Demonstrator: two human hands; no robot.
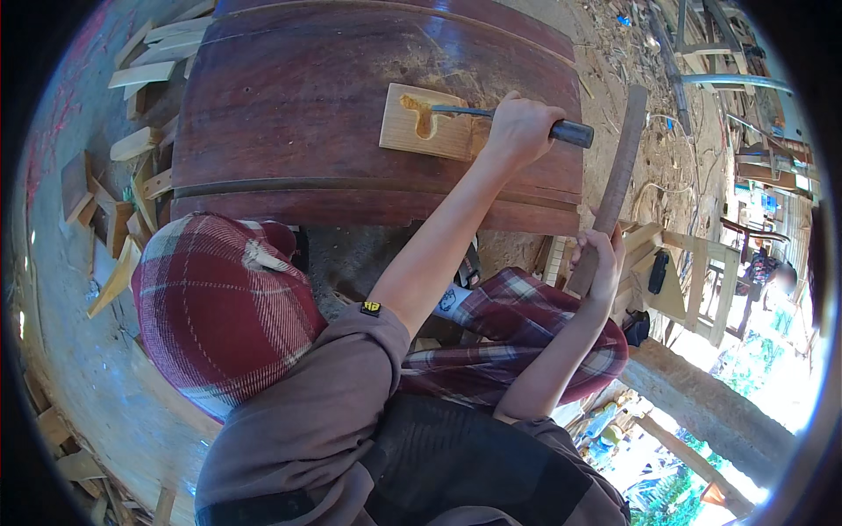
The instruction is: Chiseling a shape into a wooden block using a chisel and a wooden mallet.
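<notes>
My left hand (520,127) grips a chisel with a dark cylindrical handle (573,133), its thin blade (465,110) lying nearly horizontal across a pale wooden block (403,136). The blade's tip meets a carved, irregular recess (423,118) in that block. The block lies on a dark reddish-brown wooden work surface (298,105). Out to the right, beside that surface, my right hand (601,254) holds a long, flat brown wooden bar (625,153) raised at a slant.
Wood offcuts (140,145) are piled along the left. My knees in plaid cloth (219,307) sit below the work surface. A pale wooden frame (697,289) stands at the right, near a thick rough beam (693,394). Wood scraps litter the ground beyond.
</notes>
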